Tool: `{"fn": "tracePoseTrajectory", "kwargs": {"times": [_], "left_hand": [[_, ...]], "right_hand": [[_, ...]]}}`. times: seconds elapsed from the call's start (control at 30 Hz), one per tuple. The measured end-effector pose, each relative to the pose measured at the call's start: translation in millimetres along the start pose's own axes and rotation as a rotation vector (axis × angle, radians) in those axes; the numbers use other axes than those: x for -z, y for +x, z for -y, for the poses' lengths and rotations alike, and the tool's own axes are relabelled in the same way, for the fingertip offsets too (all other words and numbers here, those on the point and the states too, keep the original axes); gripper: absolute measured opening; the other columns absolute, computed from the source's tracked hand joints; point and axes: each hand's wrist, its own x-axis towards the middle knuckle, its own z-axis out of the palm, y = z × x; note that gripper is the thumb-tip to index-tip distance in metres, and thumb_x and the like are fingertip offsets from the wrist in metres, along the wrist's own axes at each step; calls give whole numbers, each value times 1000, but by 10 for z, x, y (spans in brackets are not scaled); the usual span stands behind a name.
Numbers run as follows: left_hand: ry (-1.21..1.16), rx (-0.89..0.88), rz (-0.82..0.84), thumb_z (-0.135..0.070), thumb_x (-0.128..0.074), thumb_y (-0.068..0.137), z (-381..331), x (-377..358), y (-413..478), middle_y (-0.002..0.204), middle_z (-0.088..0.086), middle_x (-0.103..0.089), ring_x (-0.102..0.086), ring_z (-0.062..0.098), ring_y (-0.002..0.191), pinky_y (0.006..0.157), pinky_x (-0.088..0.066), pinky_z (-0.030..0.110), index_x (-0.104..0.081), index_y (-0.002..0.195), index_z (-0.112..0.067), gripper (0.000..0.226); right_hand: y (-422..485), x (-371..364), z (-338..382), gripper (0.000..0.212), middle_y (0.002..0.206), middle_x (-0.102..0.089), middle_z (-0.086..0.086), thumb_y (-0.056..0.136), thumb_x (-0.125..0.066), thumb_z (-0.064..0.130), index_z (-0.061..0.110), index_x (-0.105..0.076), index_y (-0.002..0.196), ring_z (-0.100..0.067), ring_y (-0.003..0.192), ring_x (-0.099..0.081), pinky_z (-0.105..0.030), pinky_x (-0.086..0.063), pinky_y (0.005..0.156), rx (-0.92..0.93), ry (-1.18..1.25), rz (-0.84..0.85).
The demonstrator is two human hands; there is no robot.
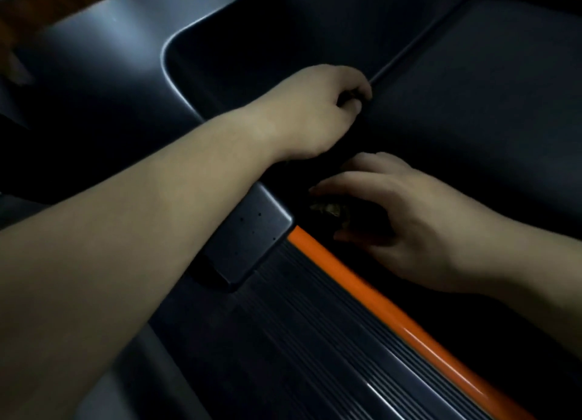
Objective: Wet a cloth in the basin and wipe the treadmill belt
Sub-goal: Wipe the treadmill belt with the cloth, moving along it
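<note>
The belt [472,88] lies dark and flat on the far side of the orange strip [362,293]. The grey motor cover [252,41] begins beyond the strip's upper end. The ribbed side rail [315,341] runs along the strip's near side, with a grey cap [252,240] at the strip's upper end. My left hand [315,110] is past that end, at the seam between cover and belt. Its fingers are curled tight, but I cannot tell if they hold anything. My right hand [409,218] sits just beside the strip's top, on the belt side, fingers and thumb bent around the cloth [327,210]. The cloth is a dark bunch with a brownish patch showing, resting on the belt.
</note>
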Motion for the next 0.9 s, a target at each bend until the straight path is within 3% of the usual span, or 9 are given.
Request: {"fn": "tracePoseTrajectory", "kwargs": {"times": [0.1, 0.17, 0.3, 0.37, 0.47, 0.57, 0.73, 0.8, 0.9], "left_hand": [[77, -45, 24, -35, -48, 94, 69, 54, 57, 120, -10, -63, -58, 13, 115, 99, -47, 32, -62, 123, -36, 33], [223, -19, 48, -37, -48, 96, 113, 105, 80, 141, -9, -53, -40, 23, 138, 115, -31, 45, -55, 135, -36, 40], [267, 61, 65, -39, -46, 103, 97, 79, 65, 165, -8, -25, -10, 19, 154, 121, -5, 40, -42, 148, -41, 46], [244, 71, 65, -37, -45, 103, 104, 48, 76, 167, -6, -20, -6, 17, 155, 122, -2, 41, -42, 148, -43, 45], [205, 76, 16, -35, -45, 103, 136, 44, 104, 165, -8, -25, -10, 16, 154, 122, -4, 40, -46, 145, -42, 42], [188, 77, 2, -35, -44, 104, 148, 23, 126, 165, -9, -25, -8, 14, 154, 121, -2, 38, -48, 144, -42, 41], [155, 77, 0, -33, -40, 105, 170, 9, 138, 164, -10, -26, -8, 15, 154, 121, 0, 38, -49, 143, -43, 40], [161, 67, -5, -32, -40, 105, 175, 16, 149, 164, -9, -27, -9, 16, 154, 122, -1, 38, -49, 143, -42, 40], [161, 66, -12, -34, -39, 105, 175, 16, 143, 164, -10, -27, -8, 14, 154, 121, 0, 36, -49, 144, -41, 40]], "right_hand": [[191, 111, -240, 38, 115, -58, 3, 87, -68, 27, 27, -63, 125, -17, 110, -53, -34, -45, 96, -60, -24, -176], [255, 189, -336, 40, 118, -57, 3, 88, -65, 30, 30, -60, 127, -19, 114, -52, -42, -44, 101, -198, -36, -258], [171, 109, -204, 55, 119, -52, 8, 80, -54, 61, 33, -55, 127, -16, 113, -49, -45, -41, 101, -271, -117, -188], [132, 51, -111, 51, 117, -53, 6, 79, -66, 46, 29, -56, 126, -18, 111, -51, -45, -44, 98, -276, -84, -198], [74, -107, 68, 49, 113, -57, 5, 72, -72, 25, 26, -61, 120, -19, 107, -54, -43, -46, 90, -111, -26, -134], [106, -125, 11, 42, 114, -56, 3, 80, -66, 39, 28, -60, 121, -21, 107, -52, -45, -40, 87, -34, -139, -119], [442, 17, -204, 26, 115, -51, 5, 88, -66, 33, 31, -59, 114, -18, 111, -49, -41, -34, 96, -308, -142, -305], [334, -72, -86, 23, 111, -51, 6, 85, -68, 27, 30, -57, 104, -19, 108, -48, -42, -34, 91, -241, -141, -274], [126, -75, 24, 31, 113, -52, 10, 85, -68, 34, 30, -59, 114, -15, 109, -47, -40, -34, 90, -83, -93, -165]]}}
